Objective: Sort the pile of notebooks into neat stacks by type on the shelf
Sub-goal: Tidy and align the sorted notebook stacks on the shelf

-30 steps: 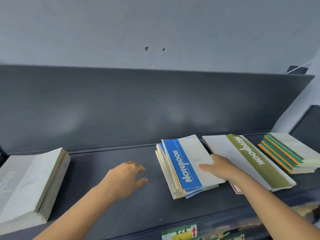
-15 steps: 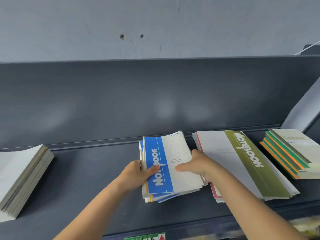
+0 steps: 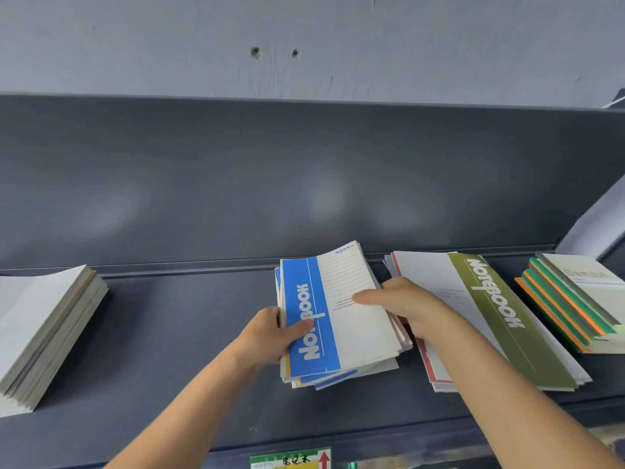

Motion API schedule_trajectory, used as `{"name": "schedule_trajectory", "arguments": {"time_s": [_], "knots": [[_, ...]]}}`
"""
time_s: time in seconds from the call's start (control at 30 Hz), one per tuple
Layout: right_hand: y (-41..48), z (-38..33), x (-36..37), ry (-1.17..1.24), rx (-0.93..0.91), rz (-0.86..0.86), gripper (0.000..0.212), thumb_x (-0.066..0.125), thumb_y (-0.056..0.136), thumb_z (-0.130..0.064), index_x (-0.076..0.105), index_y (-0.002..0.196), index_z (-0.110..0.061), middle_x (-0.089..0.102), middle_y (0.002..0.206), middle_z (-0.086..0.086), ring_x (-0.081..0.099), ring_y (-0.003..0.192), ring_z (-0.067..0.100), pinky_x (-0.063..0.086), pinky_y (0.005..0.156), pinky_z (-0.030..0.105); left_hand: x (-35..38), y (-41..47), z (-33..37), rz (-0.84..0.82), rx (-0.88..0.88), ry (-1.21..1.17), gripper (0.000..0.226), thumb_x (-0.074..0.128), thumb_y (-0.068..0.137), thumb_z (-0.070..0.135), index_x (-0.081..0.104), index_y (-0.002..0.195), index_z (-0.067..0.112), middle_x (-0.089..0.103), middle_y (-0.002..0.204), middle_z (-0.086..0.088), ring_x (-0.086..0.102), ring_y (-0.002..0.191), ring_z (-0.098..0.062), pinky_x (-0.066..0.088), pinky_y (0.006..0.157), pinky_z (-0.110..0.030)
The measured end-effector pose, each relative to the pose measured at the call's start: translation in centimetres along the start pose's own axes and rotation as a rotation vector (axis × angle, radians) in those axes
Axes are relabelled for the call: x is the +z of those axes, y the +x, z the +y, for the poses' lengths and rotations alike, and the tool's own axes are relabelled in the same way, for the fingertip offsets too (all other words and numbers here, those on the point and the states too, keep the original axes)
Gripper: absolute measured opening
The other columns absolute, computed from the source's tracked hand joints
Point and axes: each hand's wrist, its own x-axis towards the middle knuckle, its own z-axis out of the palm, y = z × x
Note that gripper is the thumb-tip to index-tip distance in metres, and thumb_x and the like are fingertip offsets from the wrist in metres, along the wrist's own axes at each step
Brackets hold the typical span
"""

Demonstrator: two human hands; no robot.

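Head view: your left hand [image 3: 270, 336] grips the left edge of the stack of blue-and-white paper notebooks [image 3: 358, 333], thumb over the top cover. Your right hand [image 3: 406, 306] clamps the right edge, thumb on top and fingers curled against the side. The stack lies on the dark grey metal shelf [image 3: 169, 333], near 6 o'clock in frame. A stack of olive-and-white notebooks [image 3: 490, 316] sits just beside it at 3 o'clock. A pile of pale plain notebooks [image 3: 44, 330] lies well apart at 9 o'clock.
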Motion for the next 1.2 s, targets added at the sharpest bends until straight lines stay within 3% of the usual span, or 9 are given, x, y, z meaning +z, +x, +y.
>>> {"name": "schedule_trajectory", "arguments": {"time_s": [0.13, 0.3, 0.37, 0.63, 0.73, 0.8, 0.87, 1.0, 1.2], "knots": [[0.0, -0.2, 1.1, -0.066, -0.004, 0.035, 0.026, 0.068, 0.085, -0.031, 0.054, 0.099, -0.013, 0.064, 0.111, 0.007, 0.063, 0.099, 0.024, 0.051, 0.084, 0.037, 0.0, 0.0, 0.0, 0.007, 0.002, -0.032, 0.023, 0.063, 0.091, 0.032, 0.059, 0.103, 0.013, 0.074, 0.099, 0.006, 0.073, 0.082, -0.010, 0.059, 0.063, -0.023], [0.3, -0.2, 1.1, 0.086, 0.030, 0.009, 0.058, 0.082, 0.069, -0.026, 0.052, 0.116, -0.010, 0.069, 0.107, 0.008, 0.069, 0.093, 0.027, 0.055, 0.085, 0.045, -0.3, -0.4, -0.6, -0.001, 0.047, -0.079, 0.017, 0.062, 0.092, 0.030, 0.060, 0.101, 0.016, 0.073, 0.095, 0.011, 0.072, 0.075, -0.004, 0.054, 0.055, -0.016], [0.1, -0.4, 0.7, 0.197, 0.063, -0.028, 0.053, 0.083, 0.069, -0.018, 0.059, 0.114, -0.004, 0.073, 0.100, 0.012, 0.071, 0.088, 0.029, 0.056, 0.082, 0.043, -0.5, -0.7, -0.9, -0.007, 0.075, -0.106, 0.015, 0.061, 0.093, 0.029, 0.060, 0.101, 0.016, 0.073, 0.093, 0.012, 0.072, 0.073, -0.001, 0.054, 0.055, -0.014], [-3.4, -1.4, 2.0, 0.306, -0.044, 0.042, 0.050, 0.080, 0.069, -0.012, 0.056, 0.112, -0.010, 0.073, 0.099, 0.009, 0.073, 0.083, 0.028, 0.058, 0.072, 0.042, -2.6, -1.5, -1.0, -0.187, 0.152, -0.215, 0.023, 0.065, 0.091, 0.021, 0.061, 0.113, 0.015, 0.075, 0.103, 0.009, 0.072, 0.091, -0.008, 0.054, 0.067, -0.014], [-6.1, -2.7, 3.0, 0.376, -0.184, -0.005, 0.039, 0.076, 0.073, -0.006, 0.060, 0.108, -0.015, 0.075, 0.095, 0.004, 0.073, 0.081, 0.024, 0.057, 0.069, 0.038, -4.7, -2.3, -0.9, -0.195, 0.224, -0.361, 0.040, 0.069, 0.085, 0.029, 0.061, 0.121, 0.013, 0.073, 0.113, 0.000, 0.070, 0.103, -0.019, 0.054, 0.086, -0.029], [-7.3, -3.7, 4.1, 0.417, -0.281, -0.077, 0.037, 0.073, 0.075, -0.003, 0.062, 0.108, -0.017, 0.075, 0.096, 0.002, 0.073, 0.085, 0.022, 0.057, 0.075, 0.040, -6.4, -3.1, -0.5, -0.191, 0.240, -0.490, 0.048, 0.068, 0.078, 0.032, 0.060, 0.121, 0.013, 0.072, 0.114, -0.007, 0.070, 0.102, -0.027, 0.056, 0.085, -0.038], [-7.7, -4.7, 5.6, 0.446, -0.368, -0.101, 0.043, 0.073, 0.074, -0.001, 0.060, 0.111, -0.018, 0.074, 0.100, 0.000, 0.072, 0.090, 0.020, 0.057, 0.078, 0.039, -8.3, -4.0, -0.1, -0.135, 0.307, -0.546, 0.048, 0.068, 0.075, 0.026, 0.060, 0.119, 0.010, 0.073, 0.110, -0.010, 0.072, 0.094, -0.028, 0.059, 0.074, -0.036], [-6.5, -5.3, 9.1, 0.441, -0.506, -0.110, 0.059, 0.077, 0.065, -0.006, 0.056, 0.117, -0.023, 0.072, 0.108, -0.005, 0.068, 0.099, 0.012, 0.055, 0.078, 0.027, -11.6, -5.7, -0.2, 0.076, 0.445, -0.485, 0.060, 0.081, 0.070, 0.009, 0.050, 0.122, 0.012, 0.073, 0.110, -0.005, 0.073, 0.095, -0.026, 0.061, 0.072, -0.035], [-3.7, -4.4, 14.2, 0.299, -0.579, -0.092, 0.049, 0.068, 0.083, -0.003, 0.052, 0.119, -0.031, 0.066, 0.113, -0.014, 0.061, 0.108, 0.002, 0.051, 0.085, 0.019, -13.7, -6.4, -3.3, 0.281, 0.536, -0.340, 0.056, 0.069, 0.076, -0.011, 0.044, 0.111, 0.026, 0.072, 0.099, 0.006, 0.072, 0.092, -0.011, 0.058, 0.065, -0.022]]}}
